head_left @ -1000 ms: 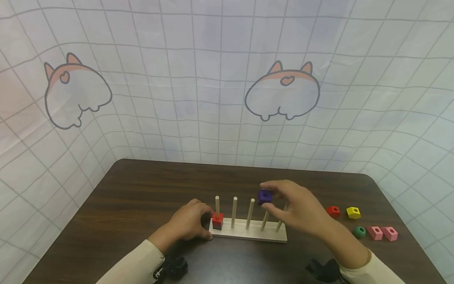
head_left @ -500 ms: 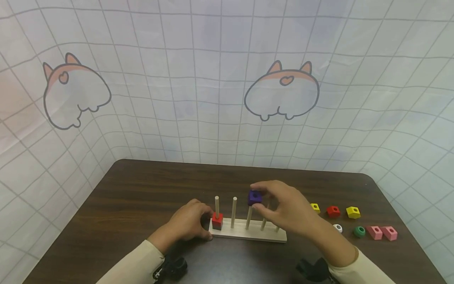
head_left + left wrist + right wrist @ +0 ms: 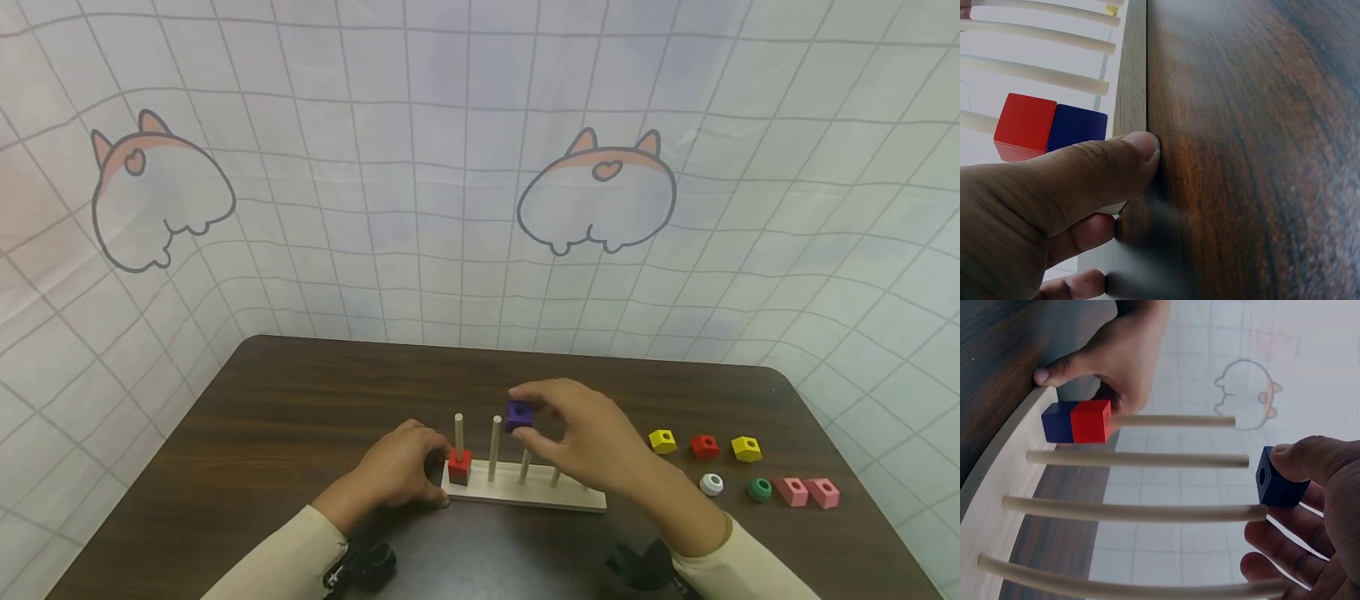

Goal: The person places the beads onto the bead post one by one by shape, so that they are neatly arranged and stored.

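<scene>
My right hand [image 3: 592,437] pinches a dark purple-blue square block [image 3: 519,415] with a hole through it, between thumb and fingers. It holds the block above the wooden peg board [image 3: 525,495], near the top of the second peg from the left, and off the peg in the right wrist view. On the leftmost peg a red cube [image 3: 1090,421] is stacked over a dark blue cube [image 3: 1058,422]. My left hand [image 3: 397,468] grips the board's left end, its thumb [image 3: 1138,150] along the front edge and fingers partly hidden behind the end.
To the right on the dark table [image 3: 315,400] lie a yellow block [image 3: 662,442], a red block [image 3: 704,447], another yellow block [image 3: 746,449], a white round bead [image 3: 711,484], a green round bead [image 3: 760,489] and two pink blocks [image 3: 792,492]. A patterned cloth stands behind.
My right hand has moved left with the purple-blue block, from over the right-hand pegs to beside the second peg's top. The left hand and board have stayed put.
</scene>
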`<action>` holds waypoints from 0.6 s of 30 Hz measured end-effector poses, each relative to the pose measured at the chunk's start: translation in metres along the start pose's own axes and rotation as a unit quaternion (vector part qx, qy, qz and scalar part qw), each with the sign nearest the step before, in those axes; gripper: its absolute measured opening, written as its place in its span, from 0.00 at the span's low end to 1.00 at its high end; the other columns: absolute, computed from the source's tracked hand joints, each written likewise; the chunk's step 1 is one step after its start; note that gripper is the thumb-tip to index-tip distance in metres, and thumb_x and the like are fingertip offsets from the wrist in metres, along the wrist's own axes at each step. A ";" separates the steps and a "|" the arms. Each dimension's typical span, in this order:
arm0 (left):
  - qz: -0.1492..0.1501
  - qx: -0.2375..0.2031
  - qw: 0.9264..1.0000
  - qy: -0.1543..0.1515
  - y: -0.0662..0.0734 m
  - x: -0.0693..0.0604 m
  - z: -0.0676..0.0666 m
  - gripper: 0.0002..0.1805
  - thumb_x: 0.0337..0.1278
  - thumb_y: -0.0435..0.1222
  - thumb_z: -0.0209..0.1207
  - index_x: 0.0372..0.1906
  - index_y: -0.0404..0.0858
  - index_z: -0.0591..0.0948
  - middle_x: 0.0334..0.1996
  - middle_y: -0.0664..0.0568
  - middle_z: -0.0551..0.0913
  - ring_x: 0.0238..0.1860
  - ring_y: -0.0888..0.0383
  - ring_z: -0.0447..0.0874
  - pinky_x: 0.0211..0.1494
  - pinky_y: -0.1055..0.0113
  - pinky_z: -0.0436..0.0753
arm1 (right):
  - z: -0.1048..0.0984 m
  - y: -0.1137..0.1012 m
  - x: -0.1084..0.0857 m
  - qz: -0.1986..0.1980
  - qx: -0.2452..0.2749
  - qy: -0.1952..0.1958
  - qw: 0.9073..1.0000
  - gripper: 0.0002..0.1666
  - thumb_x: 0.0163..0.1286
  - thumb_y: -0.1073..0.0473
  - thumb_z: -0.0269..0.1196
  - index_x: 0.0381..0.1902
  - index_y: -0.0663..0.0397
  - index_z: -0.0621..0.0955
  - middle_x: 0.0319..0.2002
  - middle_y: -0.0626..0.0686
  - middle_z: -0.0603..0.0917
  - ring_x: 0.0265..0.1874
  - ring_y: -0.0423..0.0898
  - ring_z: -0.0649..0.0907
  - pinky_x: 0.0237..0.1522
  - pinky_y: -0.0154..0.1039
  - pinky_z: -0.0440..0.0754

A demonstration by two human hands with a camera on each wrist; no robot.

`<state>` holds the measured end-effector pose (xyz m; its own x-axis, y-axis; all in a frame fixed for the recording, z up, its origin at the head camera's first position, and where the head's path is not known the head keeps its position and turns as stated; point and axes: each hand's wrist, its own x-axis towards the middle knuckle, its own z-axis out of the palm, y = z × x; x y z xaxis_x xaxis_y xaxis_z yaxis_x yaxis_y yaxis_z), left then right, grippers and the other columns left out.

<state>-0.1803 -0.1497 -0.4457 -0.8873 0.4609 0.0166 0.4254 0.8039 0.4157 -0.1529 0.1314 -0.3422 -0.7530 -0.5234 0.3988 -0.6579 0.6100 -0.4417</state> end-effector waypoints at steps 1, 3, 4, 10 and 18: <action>-0.001 -0.001 1.000 0.000 0.000 0.000 0.000 0.27 0.27 0.47 0.84 0.40 0.48 0.86 0.38 0.61 0.83 0.51 0.53 0.77 0.50 0.53 0.80 | 0.001 -0.001 0.001 0.000 0.002 0.000 1.000 0.27 0.63 0.56 0.76 0.58 0.51 0.82 0.49 0.45 0.85 0.44 0.41 0.85 0.46 0.43 0.84; -0.001 -0.001 1.000 0.000 0.000 0.000 0.001 0.27 0.27 0.47 0.84 0.40 0.48 0.86 0.38 0.61 0.83 0.51 0.53 0.77 0.50 0.53 0.80 | 0.003 -0.002 0.002 -0.001 0.003 0.000 1.000 0.27 0.63 0.56 0.76 0.58 0.51 0.82 0.48 0.46 0.85 0.44 0.41 0.85 0.46 0.42 0.84; -0.001 0.000 1.000 -0.001 0.000 0.001 0.001 0.27 0.27 0.47 0.84 0.40 0.48 0.86 0.38 0.61 0.83 0.51 0.53 0.77 0.50 0.53 0.80 | 0.004 -0.002 0.003 -0.001 0.002 0.001 1.000 0.27 0.62 0.56 0.76 0.58 0.51 0.82 0.48 0.46 0.85 0.44 0.41 0.85 0.46 0.42 0.84; 0.000 0.001 1.000 -0.006 0.000 0.001 0.000 0.28 0.27 0.48 0.84 0.41 0.47 0.87 0.39 0.61 0.84 0.51 0.53 0.77 0.50 0.53 0.80 | 0.009 -0.005 0.007 0.002 0.005 -0.001 1.000 0.27 0.63 0.55 0.76 0.59 0.50 0.82 0.48 0.46 0.85 0.43 0.41 0.84 0.44 0.42 0.84; 0.000 0.002 1.000 -0.010 -0.001 0.001 -0.001 0.29 0.27 0.49 0.84 0.43 0.47 0.87 0.40 0.60 0.86 0.52 0.53 0.77 0.52 0.53 0.80 | 0.014 -0.013 0.016 0.003 0.016 -0.002 1.000 0.26 0.64 0.55 0.75 0.59 0.50 0.82 0.47 0.45 0.86 0.42 0.43 0.85 0.42 0.42 0.83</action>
<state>-0.1823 -0.1504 -0.4454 -0.8837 0.4680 -0.0027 0.4254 0.8057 0.4121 -0.1563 0.1069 -0.3415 -0.7569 -0.5217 0.3936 -0.6534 0.5939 -0.4693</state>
